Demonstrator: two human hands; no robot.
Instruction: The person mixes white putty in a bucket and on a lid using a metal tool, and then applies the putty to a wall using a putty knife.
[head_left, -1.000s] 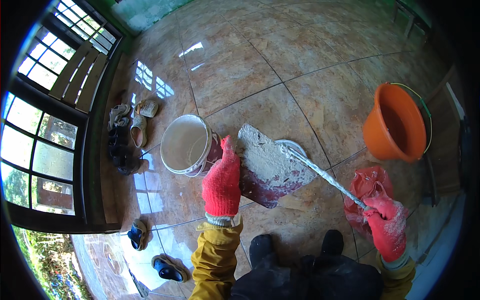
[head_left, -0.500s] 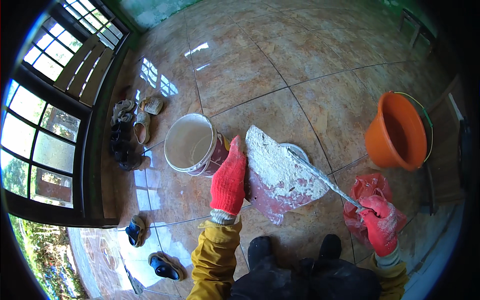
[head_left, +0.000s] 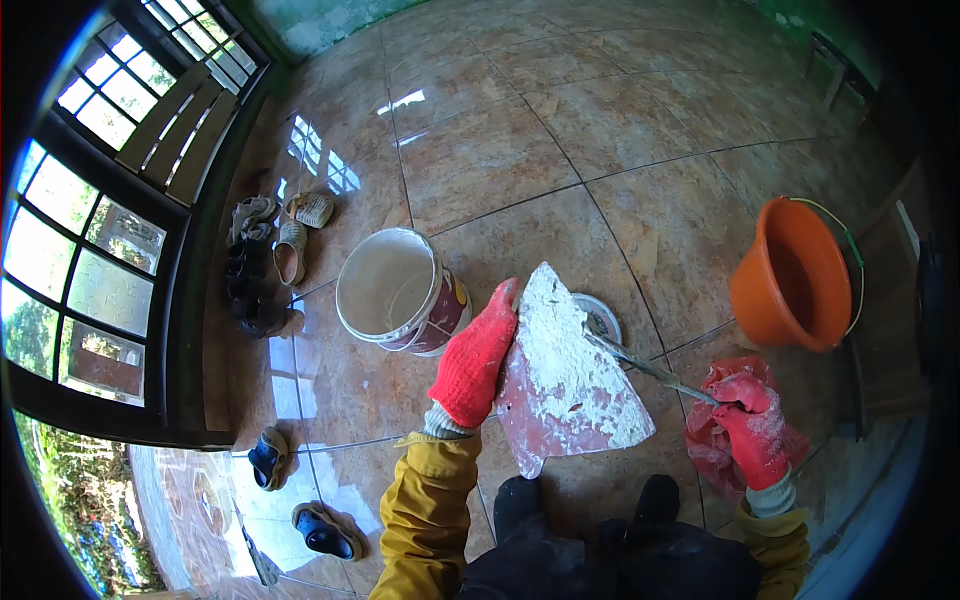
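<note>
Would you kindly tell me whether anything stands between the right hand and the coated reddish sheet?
Only the grey rod, gripped by the right hand, spans the gap to the reddish sheet; nothing else visible blocks it. The red plastic bag shows behind the hand.

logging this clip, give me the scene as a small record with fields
left hold: left grip, red-gloved, on the left edge of a dull red sheet
right hold: right grip, red-gloved, on a thin rod
sheet surface: whitish coating, patchy
rod tip: at the sheet's right edge; contact unclear
behind sheet: round white-rimmed object, partly hidden
left side: white-rimmed bucket, upright; several shoes
right side: orange bucket; red plastic bag
surface: tiled floor
</note>
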